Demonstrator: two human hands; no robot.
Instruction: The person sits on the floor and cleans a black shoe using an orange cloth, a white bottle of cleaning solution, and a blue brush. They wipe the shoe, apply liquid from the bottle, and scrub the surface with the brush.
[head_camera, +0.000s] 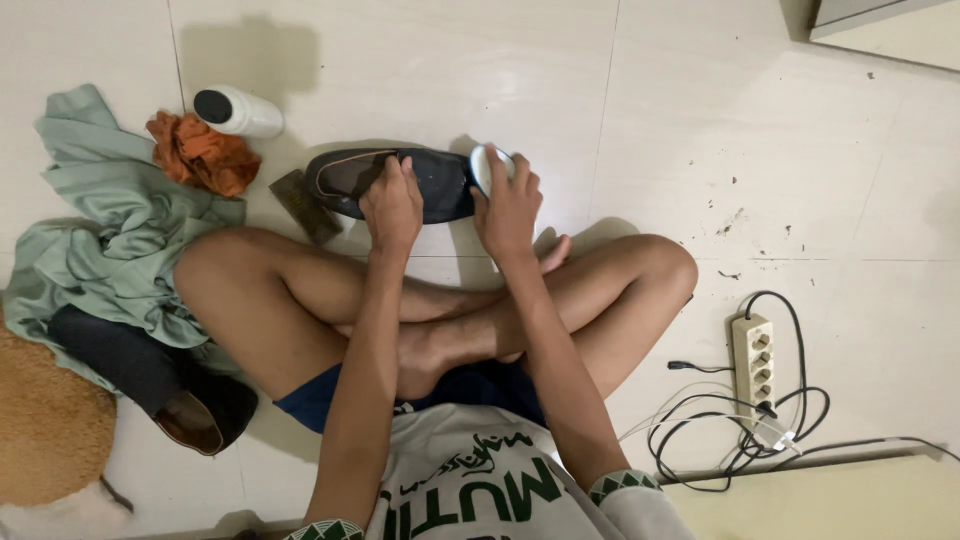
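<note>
**Two Hands on a Dark Shoe**

A person sat on the pale tile floor (700, 120) with legs crossed. A dark shoe (400, 185) lay on the floor just past the knees, on its side, with its opening turned toward the person.

The left hand (392, 205) pressed down on the middle of the shoe. Its fingers were spread flat over it. It looked like this hand kept the shoe from sliding. The right hand (508, 205) was at the toe end of the shoe. It was closed around a small white thing (487, 165), maybe a brush or a sponge, but it was too small to tell. The white thing touched the shoe's end, as if for rubbing.

A small dark flat thing (305, 205) lay touching the shoe's heel end. An orange rag (200, 155) sat near it, bunched up. A white bottle (238, 110) with a dark cap lay on its side just beside the rag. Those things were all close enough to grab with the left hand.

A green cloth (100, 230) was piled by the left knee. A second shoe (195, 405) sat under that leg, partly hidden by it. So the left side was crowded.

On the right, a power strip (753, 365) and its tangled black cords (740, 440) lay near the right knee. The floor beyond the shoe was bare tile, so that was the widest room for moving.
</note>
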